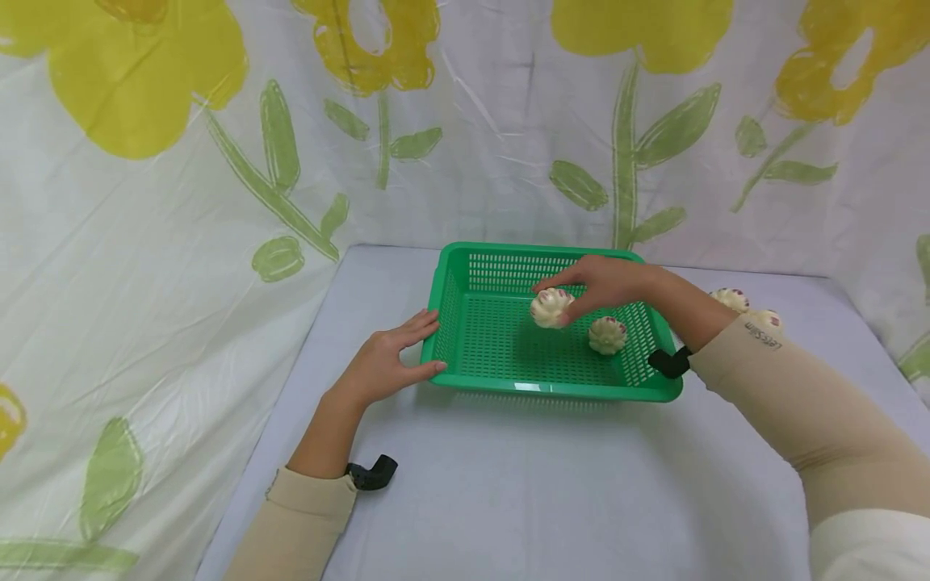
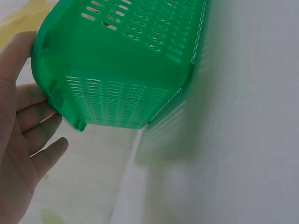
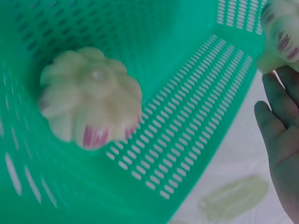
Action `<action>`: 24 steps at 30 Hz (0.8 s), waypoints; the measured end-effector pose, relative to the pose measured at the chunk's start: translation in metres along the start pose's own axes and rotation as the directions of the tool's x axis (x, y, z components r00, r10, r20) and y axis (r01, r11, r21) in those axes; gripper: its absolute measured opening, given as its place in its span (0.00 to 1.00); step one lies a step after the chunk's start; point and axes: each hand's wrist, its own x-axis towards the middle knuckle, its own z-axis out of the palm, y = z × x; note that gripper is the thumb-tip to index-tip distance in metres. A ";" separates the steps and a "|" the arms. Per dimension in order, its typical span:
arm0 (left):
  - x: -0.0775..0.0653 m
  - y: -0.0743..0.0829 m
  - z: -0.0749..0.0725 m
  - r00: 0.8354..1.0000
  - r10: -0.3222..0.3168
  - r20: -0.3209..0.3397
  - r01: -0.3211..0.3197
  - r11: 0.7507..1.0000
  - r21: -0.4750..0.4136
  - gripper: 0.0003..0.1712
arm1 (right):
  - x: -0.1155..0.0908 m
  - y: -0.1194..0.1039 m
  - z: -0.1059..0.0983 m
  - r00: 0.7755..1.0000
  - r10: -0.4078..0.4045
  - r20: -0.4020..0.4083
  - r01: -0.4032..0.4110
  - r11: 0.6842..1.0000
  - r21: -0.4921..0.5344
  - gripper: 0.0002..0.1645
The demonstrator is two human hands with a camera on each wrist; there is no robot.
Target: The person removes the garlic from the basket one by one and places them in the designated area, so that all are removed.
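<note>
My right hand [image 1: 609, 282] holds a garlic bulb [image 1: 550, 308] between thumb and fingers above the green basket [image 1: 479, 381]. A second garlic bulb [image 1: 607, 335], cream with purple streaks, lies inside towards the right; in the right wrist view this bulb [image 3: 88, 98] appears large. The held bulb [image 3: 286, 35] shows there only partly, at the upper right edge. My left hand [image 1: 383, 361] touches the basket's left rim, its fingers fairly straight. In the left wrist view, the left hand [image 2: 21, 140] is beside the basket's outer wall [image 2: 117, 60].
Further garlic bulbs [image 1: 748, 311] lie on the table to the right of the basket, partly behind my right forearm. A pale cloth covers the table [image 1: 508, 484]. Behind it hangs a white curtain [image 1: 494, 161] with yellow flowers and green leaves.
</note>
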 end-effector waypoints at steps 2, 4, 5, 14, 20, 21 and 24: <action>0.000 0.000 0.000 1.000 0.002 -0.001 -0.002 1.000 0.001 0.40 | -0.007 0.002 -0.005 0.999 0.012 -0.032 -0.011 1.000 0.017 0.39; 0.000 0.000 0.000 1.000 0.002 0.000 -0.002 1.000 0.005 0.40 | -0.016 0.005 -0.009 0.998 0.030 -0.060 -0.029 0.999 0.020 0.39; 0.000 0.001 0.000 1.000 0.001 0.000 -0.001 1.000 0.005 0.40 | -0.020 0.007 -0.011 0.997 0.039 -0.073 -0.038 0.999 0.024 0.38; 0.000 0.000 0.000 1.000 0.007 0.003 -0.007 1.000 -0.006 0.40 | -0.067 0.026 -0.024 0.963 0.157 -0.218 -0.146 0.987 0.065 0.37; 0.001 -0.002 0.001 1.000 0.021 -0.008 -0.021 1.000 -0.009 0.40 | -0.100 0.035 -0.029 0.921 0.234 -0.310 -0.228 0.972 0.056 0.37; 0.001 -0.002 0.001 1.000 0.023 -0.008 -0.023 1.000 -0.010 0.40 | -0.105 0.037 -0.029 0.915 0.246 -0.320 -0.242 0.969 0.052 0.37; 0.001 -0.002 0.001 1.000 0.023 -0.007 -0.023 1.000 -0.009 0.40 | -0.121 0.044 -0.029 0.891 0.294 -0.346 -0.298 0.954 0.043 0.39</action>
